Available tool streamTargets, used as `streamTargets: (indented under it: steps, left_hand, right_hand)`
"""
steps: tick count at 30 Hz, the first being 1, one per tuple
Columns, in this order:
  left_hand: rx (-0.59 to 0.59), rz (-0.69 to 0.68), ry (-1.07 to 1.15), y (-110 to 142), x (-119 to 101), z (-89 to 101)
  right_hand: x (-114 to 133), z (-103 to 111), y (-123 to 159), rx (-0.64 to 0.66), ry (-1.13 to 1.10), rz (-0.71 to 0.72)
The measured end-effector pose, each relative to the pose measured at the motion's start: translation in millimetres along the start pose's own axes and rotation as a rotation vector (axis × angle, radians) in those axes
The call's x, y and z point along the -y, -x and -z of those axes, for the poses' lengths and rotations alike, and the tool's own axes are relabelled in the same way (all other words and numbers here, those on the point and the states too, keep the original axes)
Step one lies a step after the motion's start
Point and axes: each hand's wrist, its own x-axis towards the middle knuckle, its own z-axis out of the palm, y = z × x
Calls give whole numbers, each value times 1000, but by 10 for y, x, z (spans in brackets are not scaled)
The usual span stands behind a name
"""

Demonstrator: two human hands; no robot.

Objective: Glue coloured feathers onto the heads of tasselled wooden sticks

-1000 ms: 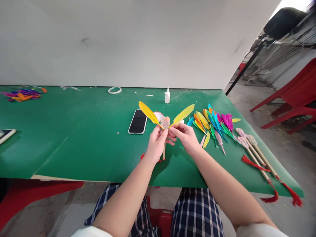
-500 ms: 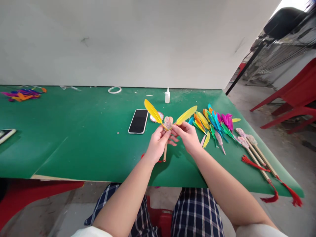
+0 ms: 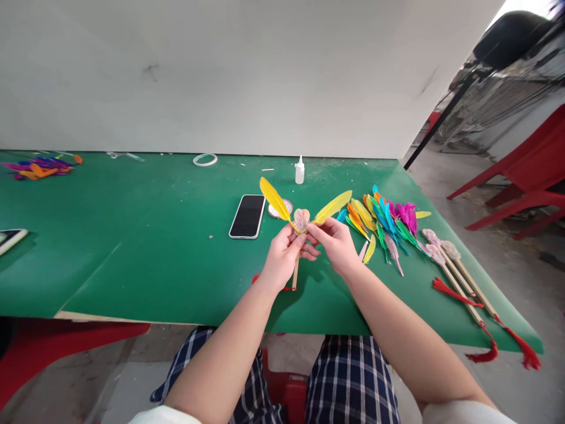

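Both hands meet over the green table around a small flower-shaped head (image 3: 302, 219) on a wooden stick (image 3: 295, 274), with a red tassel (image 3: 255, 278) at its lower end. One yellow feather (image 3: 274, 198) spreads up to the left of the head and another yellow feather (image 3: 334, 206) to the right. My left hand (image 3: 283, 253) is closed, pinching the base of the head beside the left feather. My right hand (image 3: 335, 242) is closed with thumb and finger at the right feather's quill; its other fingers curl behind the stick. The quill ends are hidden by the fingers.
A phone (image 3: 247, 217), a round white lid-like disc (image 3: 285, 207) and a glue bottle (image 3: 299, 171) stand beyond my hands. Colourful feathers (image 3: 384, 219) and several tasselled sticks (image 3: 459, 280) lie right. A tape ring (image 3: 205, 159) and more feathers (image 3: 42, 169) are left.
Both hands keep their grip in nearly the same place. The left feather's tip has shifted very slightly to the right.
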Motion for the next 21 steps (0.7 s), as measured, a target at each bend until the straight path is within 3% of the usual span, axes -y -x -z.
streamTargets:
  steps: [12, 21]
  left_hand:
    - [19, -17, 18, 12, 11, -6]
    - [-67, -72, 4, 22, 46, -40]
  right_hand:
    - [-14, 17, 1, 46, 4, 6]
    - [2, -35, 31, 193, -78, 6]
